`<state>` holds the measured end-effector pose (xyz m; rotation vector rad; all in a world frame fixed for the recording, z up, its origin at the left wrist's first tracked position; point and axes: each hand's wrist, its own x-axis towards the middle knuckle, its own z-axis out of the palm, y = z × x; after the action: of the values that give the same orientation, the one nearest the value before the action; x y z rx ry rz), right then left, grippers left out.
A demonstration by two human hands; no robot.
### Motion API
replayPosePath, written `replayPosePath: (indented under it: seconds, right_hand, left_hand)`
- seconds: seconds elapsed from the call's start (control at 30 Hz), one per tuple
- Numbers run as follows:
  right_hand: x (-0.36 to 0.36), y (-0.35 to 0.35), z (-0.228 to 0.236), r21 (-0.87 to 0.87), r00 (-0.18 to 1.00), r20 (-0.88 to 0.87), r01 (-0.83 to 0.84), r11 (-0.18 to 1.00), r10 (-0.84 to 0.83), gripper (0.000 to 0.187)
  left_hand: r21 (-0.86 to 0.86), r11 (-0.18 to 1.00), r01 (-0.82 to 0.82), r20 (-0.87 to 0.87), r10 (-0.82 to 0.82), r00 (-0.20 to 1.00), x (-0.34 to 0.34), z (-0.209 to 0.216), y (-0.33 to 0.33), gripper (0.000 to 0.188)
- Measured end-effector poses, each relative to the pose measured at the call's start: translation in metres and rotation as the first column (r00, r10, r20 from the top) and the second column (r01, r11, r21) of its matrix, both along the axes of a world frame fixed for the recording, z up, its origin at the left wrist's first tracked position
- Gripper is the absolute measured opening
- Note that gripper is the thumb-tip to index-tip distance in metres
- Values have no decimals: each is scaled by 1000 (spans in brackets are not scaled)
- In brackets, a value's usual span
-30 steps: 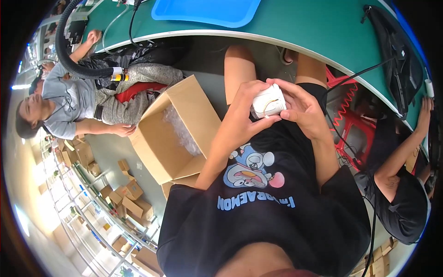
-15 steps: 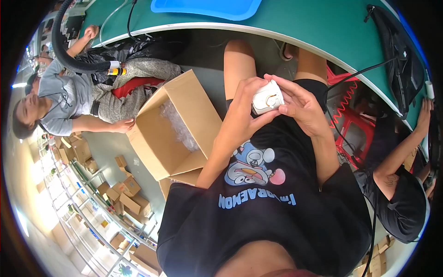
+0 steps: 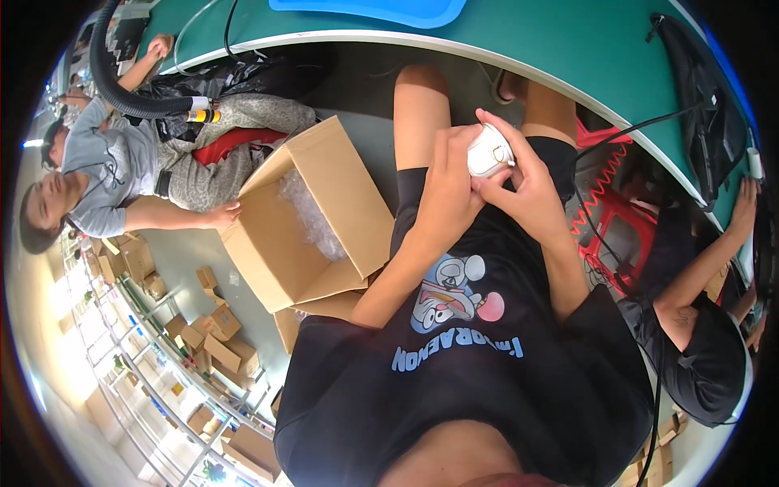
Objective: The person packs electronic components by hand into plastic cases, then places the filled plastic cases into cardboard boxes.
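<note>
Between my two hands, above my lap, is a small white rounded plastic housing (image 3: 488, 152). A thin brownish curved line, perhaps a wire, shows on its face. My left hand (image 3: 453, 174) grips its left side with the fingers wrapped behind it. On the other side my right hand (image 3: 527, 191) holds it too, fingers around the far edge and thumb pressed at the near lower edge. The palms hide part of the housing.
An open cardboard box (image 3: 357, 203) with clear plastic wrap inside stands to my left. A co-worker's hand (image 3: 221, 215) touches its edge. Ahead is a green table (image 3: 552, 49) with a blue tray (image 3: 373, 10). Another person sits right, near a red stool (image 3: 629, 227).
Both hands have lifted the white housing slightly away from me and to the right, and turned it. My right thumb has moved to its lower edge.
</note>
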<state>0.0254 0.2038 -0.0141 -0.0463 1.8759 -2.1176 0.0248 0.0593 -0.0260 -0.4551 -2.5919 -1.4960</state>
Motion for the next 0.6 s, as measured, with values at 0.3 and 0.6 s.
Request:
replayPosePath:
  seconds: [0.3, 0.6]
  right_hand:
    - [-14, 4, 5, 369, 980, -200, 71, 927, 5, 69]
    - [-44, 29, 18, -159, 995, -83, 46, 986, -60, 59]
  left_hand:
    - [-1, 998, -70, -106, 70, 992, -9, -16, 16, 62]
    - [739, 532, -414, 615, -279, 738, -46, -17, 8, 51]
